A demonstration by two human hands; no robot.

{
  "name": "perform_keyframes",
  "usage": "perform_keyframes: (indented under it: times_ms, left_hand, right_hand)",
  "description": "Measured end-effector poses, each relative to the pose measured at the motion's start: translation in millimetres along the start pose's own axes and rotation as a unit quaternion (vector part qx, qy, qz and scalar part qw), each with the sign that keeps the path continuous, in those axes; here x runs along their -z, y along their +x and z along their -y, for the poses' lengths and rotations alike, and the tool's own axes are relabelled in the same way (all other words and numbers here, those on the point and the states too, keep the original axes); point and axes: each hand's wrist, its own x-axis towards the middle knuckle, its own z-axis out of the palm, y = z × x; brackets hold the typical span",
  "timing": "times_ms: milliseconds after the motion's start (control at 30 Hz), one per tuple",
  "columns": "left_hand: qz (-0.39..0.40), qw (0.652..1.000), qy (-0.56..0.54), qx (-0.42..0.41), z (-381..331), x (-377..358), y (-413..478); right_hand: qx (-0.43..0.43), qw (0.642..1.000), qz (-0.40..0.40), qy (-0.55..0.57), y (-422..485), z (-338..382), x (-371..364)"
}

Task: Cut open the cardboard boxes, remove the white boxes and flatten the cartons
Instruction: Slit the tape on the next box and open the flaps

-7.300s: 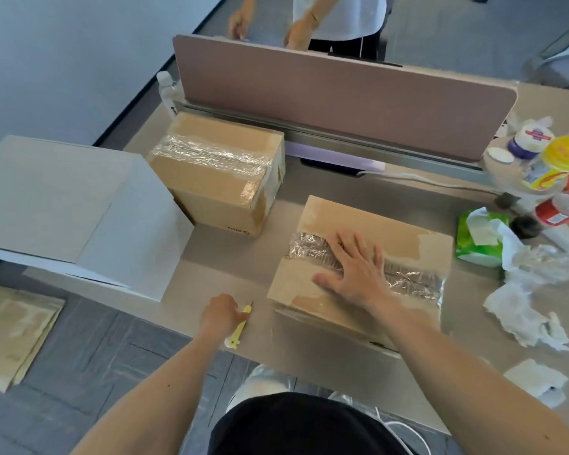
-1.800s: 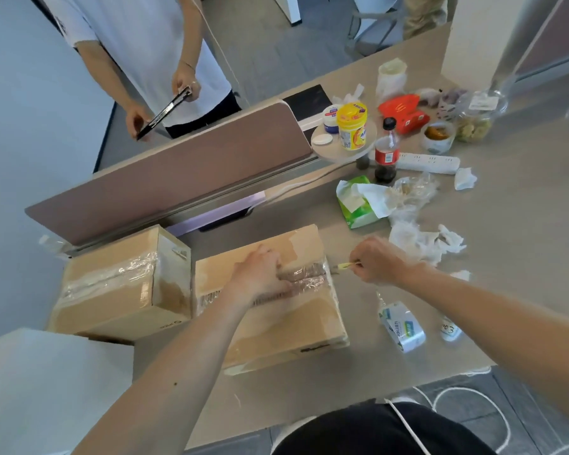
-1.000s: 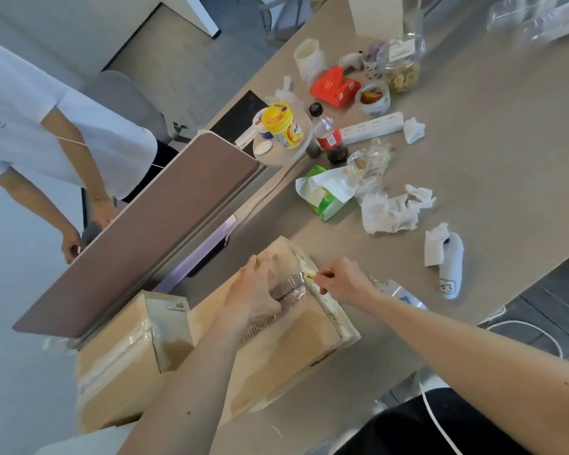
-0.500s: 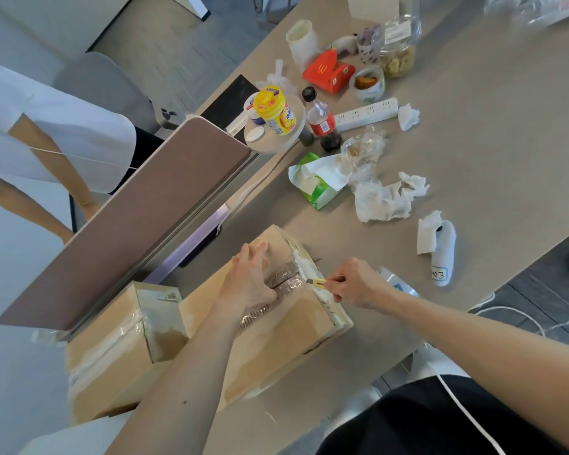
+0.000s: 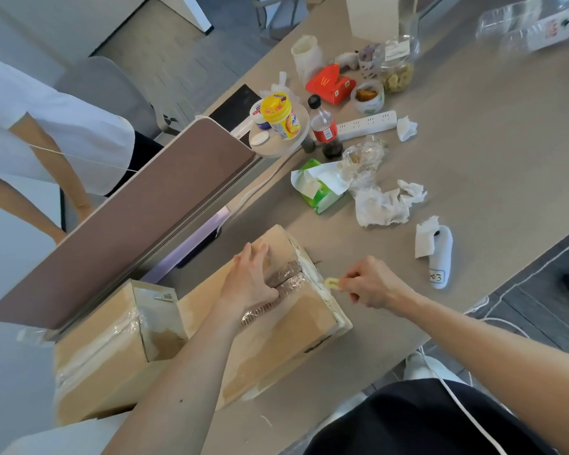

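1. While sitting on the grey desk (image 5: 473,178) close to its front edge, as the head view shows it, the near cardboard box (image 5: 276,339) is lying flat with its taped seam (image 5: 291,279) facing up; its left end is meeting a second cardboard box (image 5: 99,349), which is standing taller and is wrapped in clear tape.
2. Left hand (image 5: 250,280): pressing down on the top of the near cardboard box; fingers are lying straight and spread, reaching toward the far edge, with the thumb resting along the taped seam; nothing is being grasped.
3. Right hand (image 5: 372,285): hovering just off the right end of that box; fingers are curling in and pinching a small yellow cutter (image 5: 331,283), whose tip is pointing at the box's right edge where the tape is wrapping over; whether the blade is touching cannot be told.
4. Behind the boxes: a brown divider panel (image 5: 145,218) is standing along the desk; a person in a white shirt (image 5: 46,133) is standing beyond it.
5. To the right on the desk, well apart from the boxes: a green tissue pack (image 5: 319,195); crumpled tissues (image 5: 381,208); a cola bottle (image 5: 322,129); a yellow-lidded tub (image 5: 281,114); a white power strip (image 5: 365,124); a red carton (image 5: 330,82).
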Motion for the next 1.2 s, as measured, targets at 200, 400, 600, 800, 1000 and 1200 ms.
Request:
perform_keyframes:
  times_ms: [200,400,600,800,1000,1200]
  left_hand:
    - [-0.061,0.986,-0.142,-0.064,25,-16,-15]
    - [-0.011,0.893,-0.446,-0.053,36,-33,-49]
    - [-0.048,0.795,-0.600,-0.070,58,-32,-72]
    - [-0.108,0.672,-0.728,-0.082,102,-52,-87]
    - [-0.187,0.593,-0.783,-0.006,149,-66,-98]
    - [-0.265,0.702,-0.650,0.120,205,-101,-118]
  right_hand:
    - [-0.003,0.997,-0.059,0.056,7,18,-29]
    - [-0.012,0.990,-0.019,0.142,2,58,-79]
    - [-0.017,0.999,0.010,0.050,2,103,-139]
    - [-0.003,0.998,0.056,0.033,3,129,-196]
    - [0.181,0.951,-0.017,-0.251,16,131,-236]
    - [0.204,0.845,-0.053,-0.491,37,88,-244]
